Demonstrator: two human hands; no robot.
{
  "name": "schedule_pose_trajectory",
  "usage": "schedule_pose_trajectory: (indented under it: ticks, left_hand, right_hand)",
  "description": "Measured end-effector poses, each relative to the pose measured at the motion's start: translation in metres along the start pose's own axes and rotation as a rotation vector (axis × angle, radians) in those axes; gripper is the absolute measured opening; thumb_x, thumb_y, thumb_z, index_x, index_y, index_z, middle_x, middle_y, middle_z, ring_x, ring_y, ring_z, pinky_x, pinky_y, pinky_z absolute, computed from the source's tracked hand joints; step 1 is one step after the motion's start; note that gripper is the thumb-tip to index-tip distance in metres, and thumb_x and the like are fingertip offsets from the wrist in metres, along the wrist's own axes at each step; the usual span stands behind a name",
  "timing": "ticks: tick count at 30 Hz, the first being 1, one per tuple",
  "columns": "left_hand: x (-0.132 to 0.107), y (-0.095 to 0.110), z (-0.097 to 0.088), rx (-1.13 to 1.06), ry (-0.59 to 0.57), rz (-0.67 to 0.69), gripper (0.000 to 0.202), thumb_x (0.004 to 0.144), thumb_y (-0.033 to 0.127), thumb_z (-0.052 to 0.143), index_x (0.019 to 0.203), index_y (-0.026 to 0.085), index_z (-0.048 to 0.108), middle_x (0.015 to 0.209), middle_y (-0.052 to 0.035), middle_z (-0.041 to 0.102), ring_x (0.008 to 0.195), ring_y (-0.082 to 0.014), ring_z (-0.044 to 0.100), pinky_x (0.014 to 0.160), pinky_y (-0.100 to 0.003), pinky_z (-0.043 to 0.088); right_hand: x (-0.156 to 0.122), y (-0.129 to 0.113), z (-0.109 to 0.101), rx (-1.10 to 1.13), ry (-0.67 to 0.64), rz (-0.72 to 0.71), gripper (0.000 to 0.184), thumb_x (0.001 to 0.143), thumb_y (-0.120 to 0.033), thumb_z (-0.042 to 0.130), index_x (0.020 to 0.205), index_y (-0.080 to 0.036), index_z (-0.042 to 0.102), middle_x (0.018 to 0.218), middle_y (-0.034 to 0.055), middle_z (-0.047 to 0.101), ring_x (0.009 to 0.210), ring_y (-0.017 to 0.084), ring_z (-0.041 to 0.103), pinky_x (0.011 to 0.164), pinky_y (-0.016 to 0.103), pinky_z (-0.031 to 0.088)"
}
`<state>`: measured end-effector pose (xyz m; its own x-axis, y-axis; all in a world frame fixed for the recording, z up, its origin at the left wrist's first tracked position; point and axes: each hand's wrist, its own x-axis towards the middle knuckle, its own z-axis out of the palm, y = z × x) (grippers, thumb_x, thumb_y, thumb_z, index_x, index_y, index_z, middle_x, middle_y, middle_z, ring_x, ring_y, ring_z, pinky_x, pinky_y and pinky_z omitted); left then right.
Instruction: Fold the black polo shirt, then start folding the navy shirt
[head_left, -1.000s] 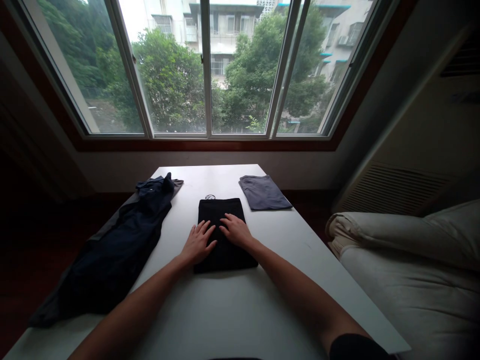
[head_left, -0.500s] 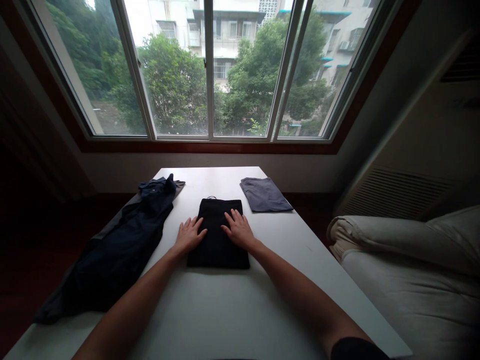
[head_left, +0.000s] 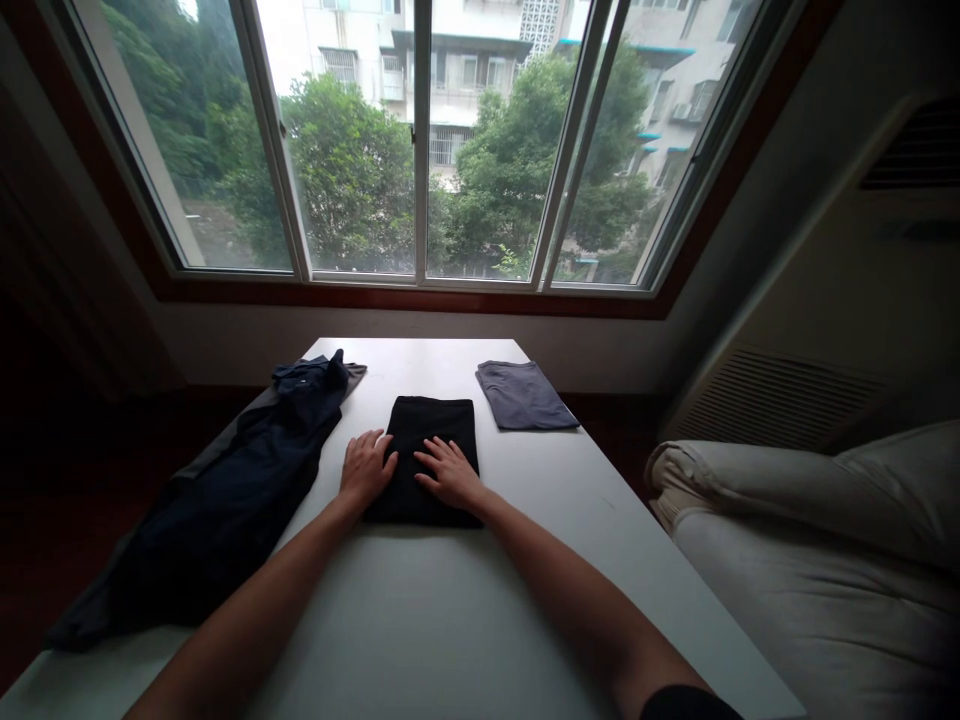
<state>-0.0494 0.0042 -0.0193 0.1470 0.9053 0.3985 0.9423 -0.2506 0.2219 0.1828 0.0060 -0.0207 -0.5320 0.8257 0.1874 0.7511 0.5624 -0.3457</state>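
Black fabric shows first at the person's right arm, where a short sleeve meets the lower border of the view. Both bare forearms reach forward over a white table, whose nearer part lies in dim light. In the middle of it rests a black folded cloth, flat and roughly rectangular. The person's left hand is at its left edge, open, palm down, the fingers slightly parted and the thumb over the fabric. The right hand lies on the right half of the cloth, likewise open, its fingers spread and pointing inward. Neither hand grips anything.

To the left, a long heap of dark blue and grey clothes stretches along the table's side, loosely rumpled. To the right, beyond the table's edge, stands a pale sofa with creased upholstery. Farther up the table, past the black cloth and near the right edge, a grey folded garment lies flat. Behind the table's far end, a wide window in a reddish-brown frame looks out on green trees and a pale building.
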Motion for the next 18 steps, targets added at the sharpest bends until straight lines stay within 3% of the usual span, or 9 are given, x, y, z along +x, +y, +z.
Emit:
schedule_pose_trajectory:
  ticks: [4, 9, 12, 18]
  left_hand:
    - [-0.014, 0.024, -0.007, -0.083, -0.087, 0.226, 0.042, 0.100, 0.042, 0.055, 0.137, 0.025, 0.064, 0.147, -0.0092, 0.059, 0.138, -0.0300, 0.050, 0.124, -0.052, 0.027]
    - [-0.031, 0.044, -0.005, -0.094, -0.253, 0.430, 0.058, 0.103, 0.054, 0.049, 0.156, 0.030, 0.047, 0.163, -0.0068, 0.044, 0.151, -0.0303, 0.036, 0.126, -0.054, 0.022]
    - [-0.030, 0.042, -0.003, -0.093, -0.295, 0.431, 0.062, 0.104, 0.060, 0.042, 0.160, 0.032, 0.041, 0.167, -0.0060, 0.037, 0.154, -0.0303, 0.031, 0.127, -0.055, 0.021]
    - [-0.024, 0.037, 0.000, -0.064, -0.290, 0.292, 0.061, 0.105, 0.060, 0.038, 0.158, 0.031, 0.044, 0.168, -0.0054, 0.035, 0.156, -0.0321, 0.027, 0.126, -0.057, 0.019]
  right_hand:
    - [0.003, 0.025, -0.004, 0.035, 0.098, 0.065, 0.046, 0.103, -0.045, 0.055, 0.145, -0.027, 0.060, 0.161, 0.0085, 0.045, 0.155, 0.026, 0.030, 0.127, 0.051, 0.017]
    - [0.000, 0.050, -0.006, -0.001, 0.163, 0.256, 0.047, 0.103, -0.041, 0.053, 0.147, -0.023, 0.058, 0.162, 0.0118, 0.044, 0.154, 0.028, 0.032, 0.126, 0.051, 0.023]
    - [0.001, 0.055, -0.008, -0.033, 0.178, 0.298, 0.051, 0.104, -0.043, 0.051, 0.151, -0.022, 0.054, 0.164, 0.0128, 0.039, 0.155, 0.028, 0.031, 0.126, 0.050, 0.024]
    - [0.003, 0.050, -0.011, -0.076, 0.128, 0.213, 0.054, 0.103, -0.044, 0.052, 0.153, -0.024, 0.051, 0.165, 0.0111, 0.038, 0.155, 0.028, 0.030, 0.125, 0.049, 0.026]
